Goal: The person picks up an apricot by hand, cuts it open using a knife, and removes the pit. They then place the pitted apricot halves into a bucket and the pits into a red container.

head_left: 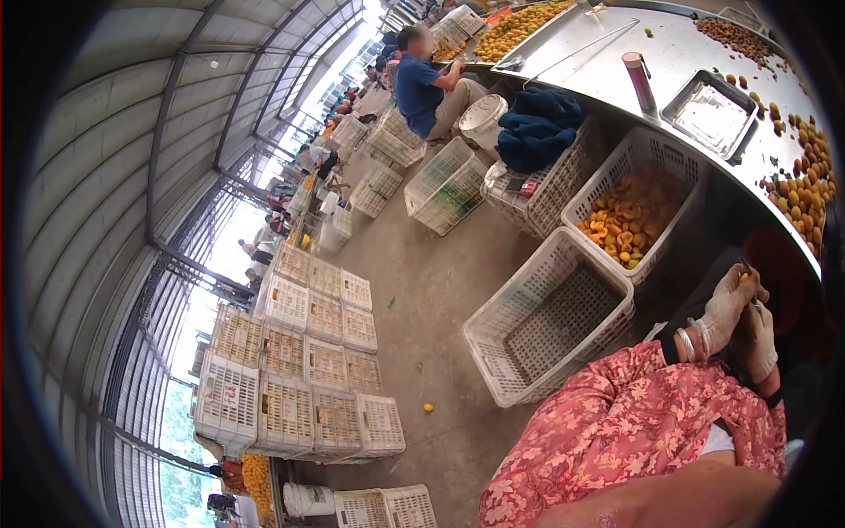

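Your gloved left hand point(726, 308) and gloved right hand point(757, 339) meet just below the curved edge of the shiny metal surface point(678, 53), at the right of the view. The left grip is pinching a small yellow-orange fruit point(744, 278) at its fingertips; the right hand is curled close against it, and you cannot tell what its grip encloses. Your pink flowered sleeve point(616, 422) fills the lower right. Just left of your hands sits an empty white plastic lattice crate point(550, 317), and touching its far side a white crate of halved orange fruit point(629, 220). More loose yellow fruit point(805, 185) lies heaped on the surface near its rim. Left of the crates, the bare concrete floor point(422, 290) is open up to the stacked white crates point(299, 370). No writing can be read.
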### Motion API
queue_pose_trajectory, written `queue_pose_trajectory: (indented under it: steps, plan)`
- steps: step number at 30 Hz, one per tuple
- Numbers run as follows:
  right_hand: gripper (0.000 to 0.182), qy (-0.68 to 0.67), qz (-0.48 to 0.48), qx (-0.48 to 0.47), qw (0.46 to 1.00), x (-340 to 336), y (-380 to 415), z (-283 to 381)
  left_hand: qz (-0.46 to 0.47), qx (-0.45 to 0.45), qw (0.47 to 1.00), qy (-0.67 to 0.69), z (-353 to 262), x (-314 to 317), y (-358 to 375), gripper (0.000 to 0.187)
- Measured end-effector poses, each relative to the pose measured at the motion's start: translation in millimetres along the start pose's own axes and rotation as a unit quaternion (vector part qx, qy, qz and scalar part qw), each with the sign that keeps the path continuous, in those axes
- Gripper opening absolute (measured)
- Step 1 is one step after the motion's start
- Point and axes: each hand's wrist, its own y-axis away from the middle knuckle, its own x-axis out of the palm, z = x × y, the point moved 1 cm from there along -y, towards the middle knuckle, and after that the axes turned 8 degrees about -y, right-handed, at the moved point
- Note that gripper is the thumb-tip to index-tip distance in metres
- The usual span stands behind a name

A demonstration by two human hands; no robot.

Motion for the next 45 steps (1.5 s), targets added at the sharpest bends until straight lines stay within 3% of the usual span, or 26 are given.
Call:
queue_pose_trajectory:
  steps: [5, 7, 11, 13, 14, 19, 22, 26, 27, 28, 30, 31, 35, 37, 40, 42, 44, 45]
  plan:
    - [0.026, 0.033, 0.054, -0.009, 0.998, 20, 9, 12, 0.033, 0.017, 0.999, -0.018, -1, 1, 2, 0.014]
    - [0.029, 0.167, -0.026, -0.08, 0.982, 16, 10, 10, 0.059, 0.04, 0.997, 0.005, -6, 6, 4, 0.016]
    - [0.03, 0.266, -0.037, -0.178, 0.947, 25, 14, 16, 0.088, 0.058, 0.994, 0.004, -3, 2, 3, 0.017]
    - [0.023, 0.45, -0.034, -0.221, 0.864, 23, 19, 27, 0.104, 0.088, 0.989, -0.047, -3, 1, 4, 0.022]
    - [0.023, 0.451, -0.037, -0.221, 0.864, 17, 18, 25, 0.106, 0.086, 0.99, -0.046, -3, 0, 4, 0.022]
    - [0.012, 0.615, -0.096, -0.232, 0.748, 4, 24, 25, 0.081, -0.007, 0.994, -0.075, -7, -5, 8, 0.036]
    - [0.014, 0.61, -0.108, -0.25, 0.744, 14, 30, 26, 0.086, -0.025, 0.991, -0.1, -3, -8, 7, 0.036]
    - [0.02, 0.504, -0.129, -0.207, 0.829, 22, 35, 27, 0.106, -0.032, 0.991, -0.08, -4, -4, 7, 0.033]
    - [0.031, 0.522, -0.129, -0.124, 0.834, 2, 35, 29, 0.111, -0.03, 0.99, -0.077, -7, -2, 7, 0.033]
    - [0.031, 0.522, -0.117, -0.123, 0.836, 15, 31, 30, 0.101, -0.023, 0.992, -0.078, -10, -2, 7, 0.033]
    - [0.043, 0.472, -0.093, -0.296, 0.825, 48, 29, 35, 0.116, -0.016, 0.987, -0.108, -11, -1, 8, 0.033]
    - [0.051, 0.471, -0.073, -0.231, 0.848, 37, 31, 36, 0.113, -0.002, 0.988, -0.11, -12, -1, 9, 0.033]
    - [0.048, 0.498, -0.054, -0.225, 0.836, 33, 27, 32, 0.093, 0.009, 0.984, -0.152, -12, -5, 11, 0.034]
    - [0.046, 0.461, -0.038, -0.147, 0.874, 15, 24, 25, 0.08, -0.019, 0.986, -0.143, -9, -9, 12, 0.035]
    - [0.043, 0.402, -0.05, -0.154, 0.901, 6, 23, 12, 0.09, -0.069, 0.987, -0.117, -7, -13, 13, 0.035]
    - [0.043, 0.468, -0.05, -0.153, 0.869, 18, 27, 20, 0.089, -0.042, 0.985, -0.144, 2, -17, 10, 0.035]
    - [0.043, 0.476, -0.061, -0.108, 0.871, 25, 32, 26, 0.094, -0.039, 0.987, -0.127, 4, -17, 9, 0.035]
    - [0.044, 0.472, -0.057, -0.131, 0.87, 26, 33, 26, 0.104, -0.041, 0.986, -0.127, 3, -15, 9, 0.035]
